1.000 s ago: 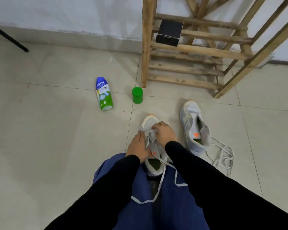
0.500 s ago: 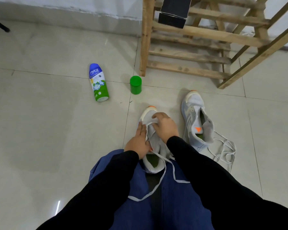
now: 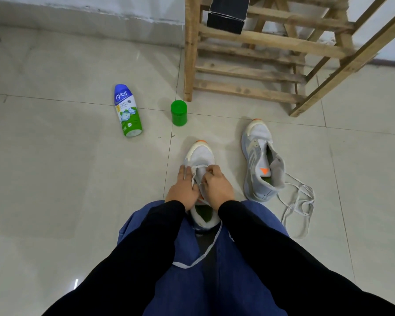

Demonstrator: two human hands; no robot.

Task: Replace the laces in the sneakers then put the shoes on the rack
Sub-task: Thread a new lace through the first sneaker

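Head view: just the one camera, looking down over the lap at a tiled floor (image 3: 55, 179).
Near sneaker (image 3: 200, 153): grey-white with an orange toe tip, standing on the floor right in front of the knees, toe pointing away towards the rack.
Left hand (image 3: 183, 190): fingers pretty much straight, laid flat along the left side of the near sneaker and pressing on it, not wrapped round anything.
Right hand (image 3: 216, 185): fingers curled in over the tongue area, pinching the lace (image 3: 198, 258) up near the front eyelets.
Lace: white, already across the front of the shoe, the rest trails back over the blue trousers (image 3: 237, 281).
Other sneaker (image 3: 260, 160): sits to the right, apart from the first one, tongue flopped open, no lace in it as far as I can see.
Loose lace (image 3: 299, 201): tangled on the floor, touching that shoe's heel side.
Rack (image 3: 249, 42): wooden slats, up against the wall, with a black box (image 3: 228, 12) on it.
Bottle (image 3: 127, 110): blue and green, lying on its side off to the left.
Green jar (image 3: 179, 112): upright, just by the rack's front leg.
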